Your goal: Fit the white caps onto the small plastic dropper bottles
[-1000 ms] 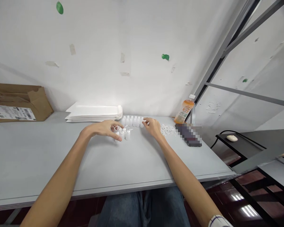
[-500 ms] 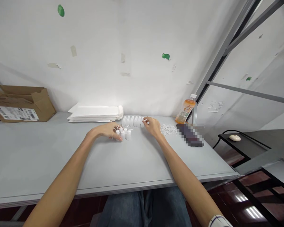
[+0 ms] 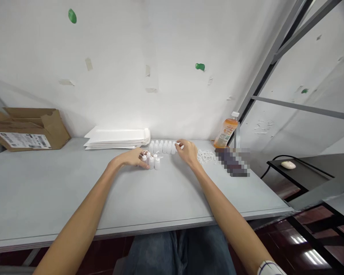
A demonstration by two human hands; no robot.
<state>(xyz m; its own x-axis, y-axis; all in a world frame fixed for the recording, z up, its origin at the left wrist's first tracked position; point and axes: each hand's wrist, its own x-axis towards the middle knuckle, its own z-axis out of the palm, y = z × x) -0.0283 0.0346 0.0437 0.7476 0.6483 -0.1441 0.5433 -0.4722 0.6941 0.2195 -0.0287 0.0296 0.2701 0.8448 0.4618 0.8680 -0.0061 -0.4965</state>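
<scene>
My left hand (image 3: pixel 132 158) rests on the grey table (image 3: pixel 54 183) with its fingertips against a small cluster of white plastic dropper bottles (image 3: pixel 151 162). Tiny white rings (image 3: pixel 144 152) lie by those fingertips. My right hand (image 3: pixel 188 152) hangs over the right end of a tight row of white bottles (image 3: pixel 163 147), and its fingertips are beside the last bottle. A small white bit may sit in those fingers, but it is too small to tell.
A tangle of white loops (image 3: pixel 206 156) lies right of my right hand. Behind stand a stack of white paper bags (image 3: pixel 117 139) and an orange-labelled plastic bottle (image 3: pixel 226 132). A pixelated dark object (image 3: pixel 232 162) sits at the right, a cardboard box (image 3: pixel 28 130) far left.
The whole scene has shifted slightly right and down in view as my head turned. My left hand has come a little closer to the bottle cluster. My right hand has barely moved.
</scene>
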